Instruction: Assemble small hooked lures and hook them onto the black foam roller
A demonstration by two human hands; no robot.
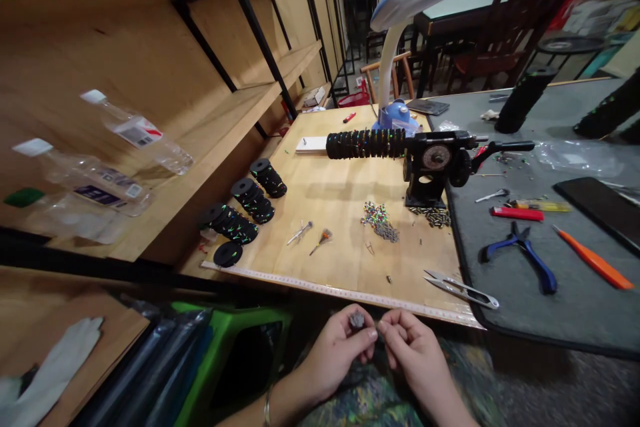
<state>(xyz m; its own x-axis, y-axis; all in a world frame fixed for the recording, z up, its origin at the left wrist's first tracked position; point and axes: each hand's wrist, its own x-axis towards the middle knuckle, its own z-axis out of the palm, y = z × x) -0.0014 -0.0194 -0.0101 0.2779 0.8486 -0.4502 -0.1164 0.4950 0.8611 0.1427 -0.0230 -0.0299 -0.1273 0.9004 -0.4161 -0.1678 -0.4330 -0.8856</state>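
Note:
My left hand point(333, 354) is closed in front of the table's near edge. A small dark grey bundle point(357, 320) pokes up between its curled fingers, too small to tell its kind. Beside it, my right hand point(417, 354) makes a pinch, fingertips almost meeting the left thumb; what it grips is too tiny to see. Beyond the hands, a small metal piece point(389, 278) and thread snips point(463, 288) lie on the wooden table. Farther off are a pile of colourful beads point(375, 214) and a heap of small grey pieces point(387, 232).
A black hand-cranked winder point(433, 160) carries a row of black spools point(367, 144). More stacked spools point(253, 200) stand at left. Blue-handled pliers point(525, 257), an orange tool point(595, 258) and a red lighter point(517, 214) lie on the grey mat. A blue lamp point(395, 114) rises behind.

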